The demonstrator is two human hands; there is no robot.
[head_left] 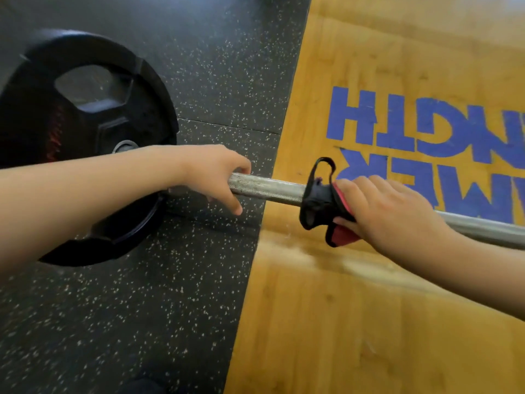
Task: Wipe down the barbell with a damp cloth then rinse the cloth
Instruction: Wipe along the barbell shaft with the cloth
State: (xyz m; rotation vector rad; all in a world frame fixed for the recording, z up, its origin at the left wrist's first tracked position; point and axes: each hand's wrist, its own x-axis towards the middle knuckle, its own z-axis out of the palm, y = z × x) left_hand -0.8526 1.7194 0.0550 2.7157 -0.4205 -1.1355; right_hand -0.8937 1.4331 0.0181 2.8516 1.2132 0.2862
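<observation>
A steel barbell (270, 189) lies across the floor from left to right, with a black weight plate (85, 109) on its left end. My left hand (210, 174) grips the bar close to the plate, fingers curled over it. Further right, my right hand (380, 206) holds a black and red cloth (321, 203) wrapped round the bar, fingers curled over cloth and bar. Part of the cloth sticks out to the left of my fingers, with a black loop standing up.
Black speckled rubber flooring (213, 66) covers the left side. A wooden lifting platform (369, 322) with blue upside-down lettering (412, 123) fills the right. The bar continues out of view at the right edge.
</observation>
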